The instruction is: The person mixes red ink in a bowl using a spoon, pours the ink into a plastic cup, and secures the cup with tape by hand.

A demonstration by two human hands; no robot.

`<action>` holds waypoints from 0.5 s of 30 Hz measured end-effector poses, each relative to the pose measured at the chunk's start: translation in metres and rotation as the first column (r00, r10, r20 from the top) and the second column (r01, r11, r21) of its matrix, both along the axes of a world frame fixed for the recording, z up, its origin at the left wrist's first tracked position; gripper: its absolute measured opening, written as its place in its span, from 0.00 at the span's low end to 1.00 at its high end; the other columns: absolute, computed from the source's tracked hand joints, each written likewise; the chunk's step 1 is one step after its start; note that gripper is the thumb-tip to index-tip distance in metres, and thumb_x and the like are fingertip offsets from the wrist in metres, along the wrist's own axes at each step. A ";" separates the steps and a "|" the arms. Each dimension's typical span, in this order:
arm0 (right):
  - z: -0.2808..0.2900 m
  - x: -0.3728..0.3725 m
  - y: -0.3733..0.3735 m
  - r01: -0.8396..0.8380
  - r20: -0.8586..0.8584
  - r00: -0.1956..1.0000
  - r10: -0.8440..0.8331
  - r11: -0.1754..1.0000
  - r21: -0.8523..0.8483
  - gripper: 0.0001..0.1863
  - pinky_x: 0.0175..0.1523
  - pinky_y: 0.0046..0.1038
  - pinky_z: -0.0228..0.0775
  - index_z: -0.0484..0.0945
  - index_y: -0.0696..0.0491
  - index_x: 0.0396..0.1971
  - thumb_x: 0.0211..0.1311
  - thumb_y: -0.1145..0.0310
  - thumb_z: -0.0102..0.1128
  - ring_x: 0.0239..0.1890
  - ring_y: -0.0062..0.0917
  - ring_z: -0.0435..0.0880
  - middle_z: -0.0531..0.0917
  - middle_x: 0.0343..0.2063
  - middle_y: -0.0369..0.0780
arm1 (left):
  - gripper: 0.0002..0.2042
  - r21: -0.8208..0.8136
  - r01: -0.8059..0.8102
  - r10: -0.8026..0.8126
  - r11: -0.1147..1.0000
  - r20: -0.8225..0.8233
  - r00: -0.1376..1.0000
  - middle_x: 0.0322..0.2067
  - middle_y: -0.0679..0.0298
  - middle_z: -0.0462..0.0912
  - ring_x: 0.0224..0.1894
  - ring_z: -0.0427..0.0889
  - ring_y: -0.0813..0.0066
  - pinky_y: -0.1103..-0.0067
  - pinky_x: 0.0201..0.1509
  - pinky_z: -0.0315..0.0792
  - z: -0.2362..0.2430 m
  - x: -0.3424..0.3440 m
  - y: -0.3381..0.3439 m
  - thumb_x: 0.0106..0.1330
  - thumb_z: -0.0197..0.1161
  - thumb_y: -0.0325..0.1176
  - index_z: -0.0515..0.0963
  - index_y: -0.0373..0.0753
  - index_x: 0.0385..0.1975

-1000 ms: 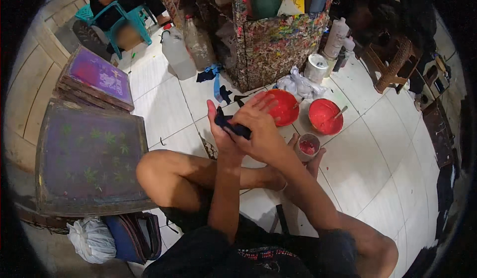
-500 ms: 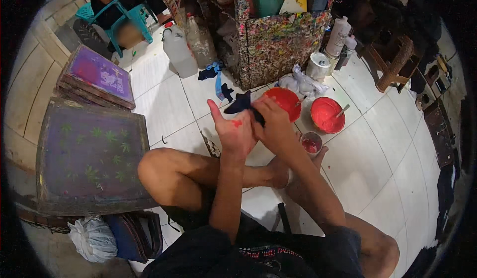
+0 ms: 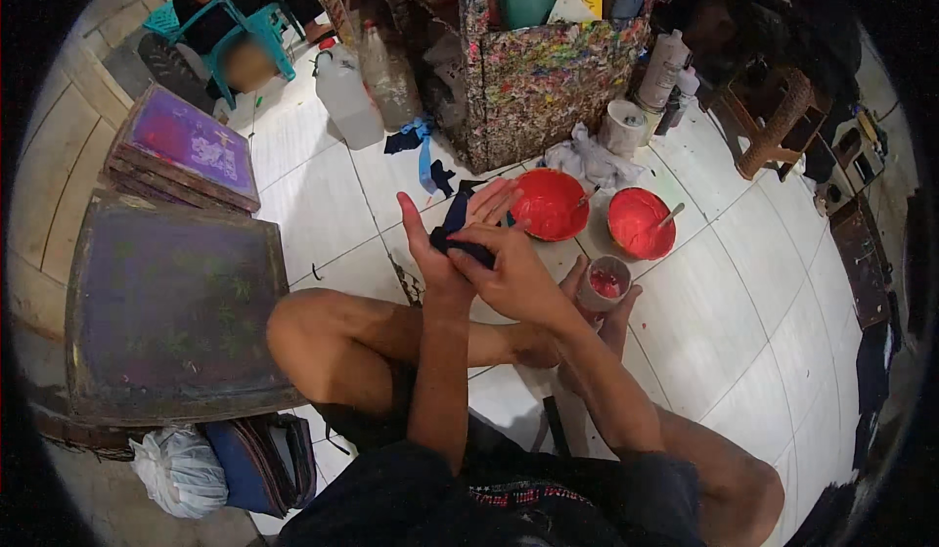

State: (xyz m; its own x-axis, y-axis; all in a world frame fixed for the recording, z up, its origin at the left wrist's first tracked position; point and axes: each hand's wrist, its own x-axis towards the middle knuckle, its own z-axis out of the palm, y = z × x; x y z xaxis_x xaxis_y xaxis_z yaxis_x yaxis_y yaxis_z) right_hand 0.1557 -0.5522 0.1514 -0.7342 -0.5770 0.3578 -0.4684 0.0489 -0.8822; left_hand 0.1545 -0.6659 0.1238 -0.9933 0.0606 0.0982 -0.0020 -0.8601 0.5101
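Observation:
My left hand [image 3: 437, 262] is turned palm up with its fingers stretched apart. Across that palm lies a dark navy cloth rag [image 3: 453, 218], pressed there by my right hand [image 3: 516, 271], whose fingers are closed on it. Some red shows at the fingertips of the left hand. Just beyond are two red bowls, one [image 3: 543, 217] partly behind my fingers and the other [image 3: 636, 239] holding red paint and a spoon-like stirrer [image 3: 672, 215]. A clear cup [image 3: 597, 296] with red paint residue stands between my feet.
On the left lie framed screens, one purple [image 3: 191, 141], one dark [image 3: 176, 303]. A white plastic bag [image 3: 181, 471] is below them. A jerrycan [image 3: 347, 102], cloth scraps [image 3: 419, 146] and a paint-crusted stand [image 3: 558, 87] are ahead. A person sits on a teal chair [image 3: 230, 48].
The rag and my right hand have come nearer and leftward across my left palm, now hiding the red smear seen there before. My left hand's fingers are now stretched further out.

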 end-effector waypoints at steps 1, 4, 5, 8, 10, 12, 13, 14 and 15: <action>0.006 0.000 0.003 -0.003 0.000 1.000 0.003 1.000 -0.003 0.13 0.47 0.35 0.72 0.80 0.64 0.42 0.58 0.75 0.59 0.42 0.43 0.83 0.82 0.40 0.53 | 0.68 -0.003 -0.003 0.003 1.000 0.000 1.000 0.66 0.39 0.57 0.70 0.57 0.50 0.54 0.73 0.51 0.000 0.000 -0.002 0.45 0.26 0.88 0.54 0.18 0.64; 0.020 -0.005 0.011 -0.212 0.232 0.950 0.207 0.977 -0.003 0.11 0.49 0.34 0.72 0.80 0.65 0.40 0.60 0.74 0.59 0.42 0.43 0.82 0.82 0.39 0.53 | 0.63 0.032 0.126 -0.120 0.992 -0.142 0.983 0.64 0.41 0.64 0.67 0.64 0.54 0.64 0.72 0.55 0.000 0.001 -0.004 0.51 0.33 0.85 0.55 0.20 0.65; 0.021 -0.009 0.012 -0.001 0.129 0.992 0.002 1.000 -0.009 0.12 0.51 0.35 0.71 0.79 0.64 0.40 0.59 0.74 0.59 0.44 0.44 0.82 0.82 0.40 0.53 | 0.64 0.035 0.051 -0.048 0.998 -0.070 0.996 0.64 0.42 0.64 0.68 0.63 0.54 0.65 0.72 0.54 -0.002 0.001 -0.002 0.51 0.33 0.85 0.55 0.19 0.65; 0.004 -0.015 0.009 0.228 -0.203 0.951 -0.232 0.973 -0.044 0.11 0.48 0.36 0.72 0.78 0.62 0.41 0.58 0.75 0.59 0.42 0.44 0.82 0.82 0.38 0.51 | 0.65 0.065 0.056 -0.054 0.996 -0.040 0.998 0.65 0.42 0.63 0.68 0.63 0.54 0.66 0.72 0.54 0.006 0.002 0.008 0.50 0.32 0.85 0.55 0.18 0.65; -0.006 -0.009 -0.003 0.171 -0.413 0.895 -0.170 0.985 -0.033 0.13 0.48 0.40 0.73 0.77 0.60 0.44 0.57 0.77 0.57 0.42 0.49 0.81 0.81 0.39 0.51 | 0.64 0.037 0.136 -0.132 0.990 -0.100 0.986 0.66 0.42 0.61 0.69 0.61 0.54 0.63 0.72 0.56 0.009 -0.001 0.007 0.52 0.31 0.84 0.53 0.18 0.66; -0.004 0.003 -0.009 0.127 -0.390 0.912 -0.131 0.991 -0.035 0.14 0.49 0.39 0.72 0.77 0.60 0.45 0.57 0.78 0.57 0.44 0.48 0.80 0.81 0.40 0.51 | 0.63 0.034 0.097 -0.094 0.995 -0.087 0.992 0.66 0.42 0.61 0.69 0.61 0.54 0.62 0.71 0.57 0.009 0.006 -0.002 0.53 0.30 0.84 0.53 0.19 0.66; -0.007 0.004 -0.007 0.097 -0.363 0.926 -0.101 0.995 -0.031 0.15 0.49 0.38 0.72 0.77 0.60 0.45 0.57 0.78 0.56 0.45 0.47 0.80 0.80 0.41 0.51 | 0.62 0.036 0.071 -0.068 0.997 -0.070 0.995 0.67 0.42 0.60 0.69 0.61 0.54 0.61 0.71 0.57 0.011 0.008 0.000 0.54 0.30 0.83 0.53 0.19 0.66; -0.010 0.003 -0.005 0.102 -0.357 0.928 -0.105 0.994 -0.028 0.15 0.49 0.38 0.72 0.77 0.60 0.45 0.57 0.78 0.56 0.45 0.47 0.80 0.80 0.41 0.51 | 0.61 0.017 0.058 -0.057 0.998 -0.038 0.998 0.66 0.42 0.60 0.69 0.62 0.53 0.60 0.70 0.57 0.016 0.010 0.005 0.55 0.30 0.82 0.54 0.20 0.66; -0.014 0.002 0.000 0.089 -0.376 0.922 -0.092 0.996 -0.026 0.17 0.49 0.38 0.72 0.76 0.60 0.47 0.56 0.79 0.56 0.45 0.47 0.79 0.80 0.41 0.50 | 0.61 0.020 0.063 -0.062 0.998 -0.031 0.998 0.66 0.42 0.60 0.69 0.62 0.53 0.60 0.70 0.57 0.012 0.008 0.008 0.55 0.30 0.82 0.54 0.20 0.66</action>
